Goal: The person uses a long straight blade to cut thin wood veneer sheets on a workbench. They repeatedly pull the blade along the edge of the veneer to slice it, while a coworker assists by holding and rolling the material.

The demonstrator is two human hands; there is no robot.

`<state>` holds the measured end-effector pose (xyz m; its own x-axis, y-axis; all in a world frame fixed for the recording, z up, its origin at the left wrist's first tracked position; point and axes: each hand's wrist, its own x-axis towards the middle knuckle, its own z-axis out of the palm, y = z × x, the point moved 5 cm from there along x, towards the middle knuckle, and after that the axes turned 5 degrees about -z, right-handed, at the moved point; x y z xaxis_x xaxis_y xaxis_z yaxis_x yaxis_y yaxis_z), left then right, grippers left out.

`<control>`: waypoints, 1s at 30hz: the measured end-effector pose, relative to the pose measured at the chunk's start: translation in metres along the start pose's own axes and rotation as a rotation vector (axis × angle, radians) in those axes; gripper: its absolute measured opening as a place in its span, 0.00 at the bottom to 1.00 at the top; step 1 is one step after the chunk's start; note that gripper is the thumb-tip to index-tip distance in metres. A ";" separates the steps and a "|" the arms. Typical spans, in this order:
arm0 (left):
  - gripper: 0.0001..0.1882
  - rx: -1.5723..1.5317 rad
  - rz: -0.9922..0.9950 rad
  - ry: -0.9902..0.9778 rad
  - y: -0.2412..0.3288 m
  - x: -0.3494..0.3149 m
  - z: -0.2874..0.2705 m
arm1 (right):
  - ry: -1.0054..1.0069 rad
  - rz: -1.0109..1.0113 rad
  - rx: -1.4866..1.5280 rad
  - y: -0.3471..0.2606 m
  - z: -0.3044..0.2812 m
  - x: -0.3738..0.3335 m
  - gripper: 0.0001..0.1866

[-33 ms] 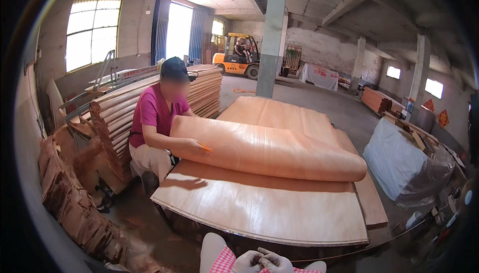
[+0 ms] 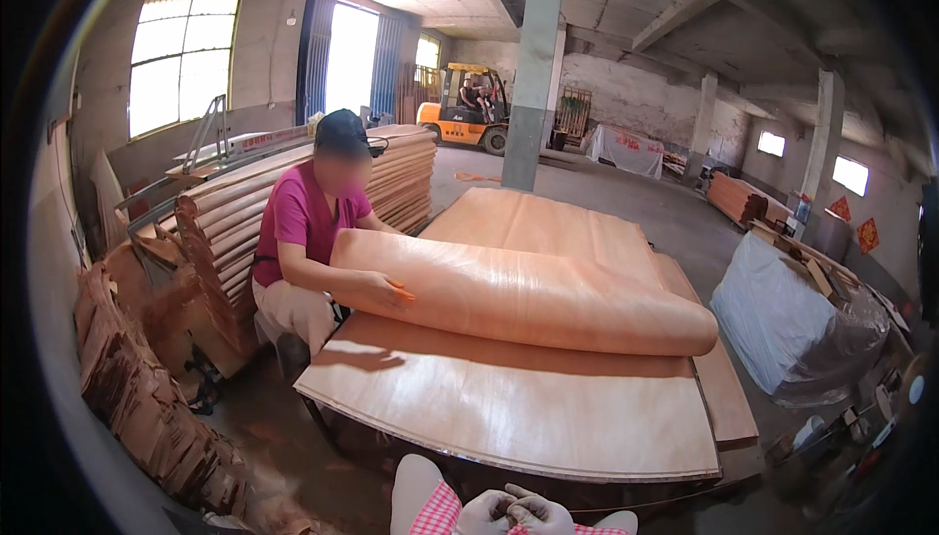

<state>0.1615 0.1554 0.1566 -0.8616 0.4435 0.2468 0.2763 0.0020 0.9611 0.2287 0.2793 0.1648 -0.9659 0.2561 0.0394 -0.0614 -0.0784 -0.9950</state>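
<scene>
White-gloved left hand (image 2: 486,512) and right hand (image 2: 541,513) are pressing together, fingers curled closed on nothing visible, near the flat veneer sheet (image 2: 509,408); a co-worker (image 2: 308,242) is holding the veneer roll (image 2: 528,295).

head cam | worn high; faces fwd-down over veneer stack (image 2: 509,408) | hands (image 2: 515,513) near bottom edge

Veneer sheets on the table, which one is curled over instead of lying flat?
The top veneer sheet, folded into a long roll across the stack, with the co-worker's hand on its left end. The sheets beneath lie flat.
</scene>
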 end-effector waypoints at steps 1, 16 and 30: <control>0.11 -0.054 -0.024 0.002 0.000 -0.001 0.003 | 0.010 -0.018 -0.002 -0.004 0.000 -0.001 0.06; 0.13 -0.653 -0.456 -0.230 -0.057 -0.010 0.039 | 0.016 -0.152 -0.136 0.016 -0.010 -0.008 0.23; 0.07 -0.865 -0.647 -0.171 -0.073 -0.004 0.035 | 0.067 -0.032 -0.161 0.006 -0.001 0.005 0.31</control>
<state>0.1599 0.1847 0.0814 -0.6470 0.7043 -0.2923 -0.6578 -0.3215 0.6812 0.2241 0.2812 0.1587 -0.9450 0.3196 0.0701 -0.0454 0.0842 -0.9954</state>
